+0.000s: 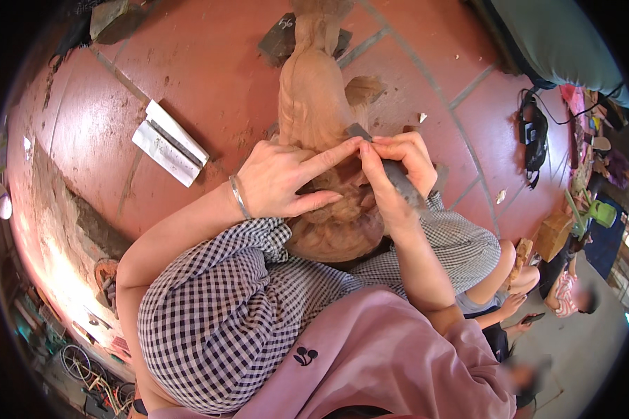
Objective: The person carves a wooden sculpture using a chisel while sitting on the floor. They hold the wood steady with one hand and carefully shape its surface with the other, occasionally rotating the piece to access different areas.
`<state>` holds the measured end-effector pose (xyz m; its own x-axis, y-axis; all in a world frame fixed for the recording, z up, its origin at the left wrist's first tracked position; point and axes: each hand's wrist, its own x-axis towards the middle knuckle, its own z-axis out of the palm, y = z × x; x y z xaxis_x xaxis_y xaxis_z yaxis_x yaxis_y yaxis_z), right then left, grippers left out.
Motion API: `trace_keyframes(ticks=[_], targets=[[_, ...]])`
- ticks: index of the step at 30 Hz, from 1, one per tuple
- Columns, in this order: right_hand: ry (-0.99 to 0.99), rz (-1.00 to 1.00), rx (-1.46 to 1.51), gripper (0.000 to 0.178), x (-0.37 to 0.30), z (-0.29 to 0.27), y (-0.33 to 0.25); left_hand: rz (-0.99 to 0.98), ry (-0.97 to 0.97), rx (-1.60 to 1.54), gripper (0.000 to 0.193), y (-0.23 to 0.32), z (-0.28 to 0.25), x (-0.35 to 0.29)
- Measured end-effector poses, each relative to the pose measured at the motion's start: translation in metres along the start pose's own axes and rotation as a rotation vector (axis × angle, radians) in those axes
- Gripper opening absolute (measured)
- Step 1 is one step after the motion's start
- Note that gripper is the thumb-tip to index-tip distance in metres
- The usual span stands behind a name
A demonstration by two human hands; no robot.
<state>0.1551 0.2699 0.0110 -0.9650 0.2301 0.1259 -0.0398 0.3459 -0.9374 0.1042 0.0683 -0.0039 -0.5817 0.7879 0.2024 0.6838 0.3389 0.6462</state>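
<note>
A brown carved wooden figure [314, 91] stretches away from me between my knees, its deeply carved end close to my lap. My right hand [407, 162] pinches a dark grey strip [401, 183] that looks like folded sandpaper; one end of it lies near the wood's right edge. My left hand [276, 178], with a bracelet at the wrist, rests across the carving. Its index finger is stretched out to the strip beside my right fingertips, and the thumb is spread apart. My hands cover part of the carved surface.
Left of the carving, a white sheet [162, 155] with a grey strip lies on red floor tiles. Dark blocks [279, 40] sit by the figure's far end. A black corded object [534, 140] lies to the right. Other people sit at lower right, one holding a phone [533, 318].
</note>
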Motion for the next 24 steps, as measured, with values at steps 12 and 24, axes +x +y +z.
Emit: trace_keyframes(ticks=[12, 24], targets=[[-0.026, -0.162, -0.126, 0.012, -0.003, 0.004, -0.004, 0.006, -0.020, -0.064, 0.069, 0.003, -0.010, -0.001], [-0.048, -0.083, -0.106, 0.008, -0.004, 0.005, -0.013, 0.041, 0.107, -0.087, 0.062, 0.003, -0.006, -0.003]])
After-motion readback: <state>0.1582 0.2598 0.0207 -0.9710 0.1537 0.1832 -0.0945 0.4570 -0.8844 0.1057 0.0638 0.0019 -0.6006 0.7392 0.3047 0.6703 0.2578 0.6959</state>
